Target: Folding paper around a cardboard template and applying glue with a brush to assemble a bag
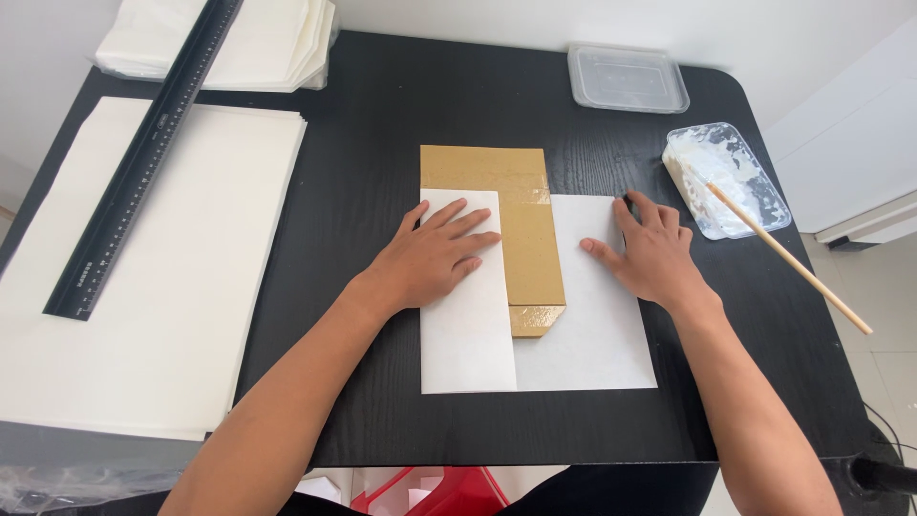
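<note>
A white paper sheet [583,344] lies on the black table [382,124], with its left part folded over a brown cardboard piece [530,248] that shows in the middle and sticks out at the top. My left hand [435,256] lies flat, fingers spread, on the folded left flap. My right hand [650,253] rests palm down on the sheet's right part, fingertips near its top edge. Neither hand holds anything.
A stack of large white sheets [181,287] covers the table's left side, with a long black ruler [143,158] lying across it. At the back stands a clear plastic lid [626,78]. A tray of white paste [726,177] with a wooden stick [793,260] sits at the right.
</note>
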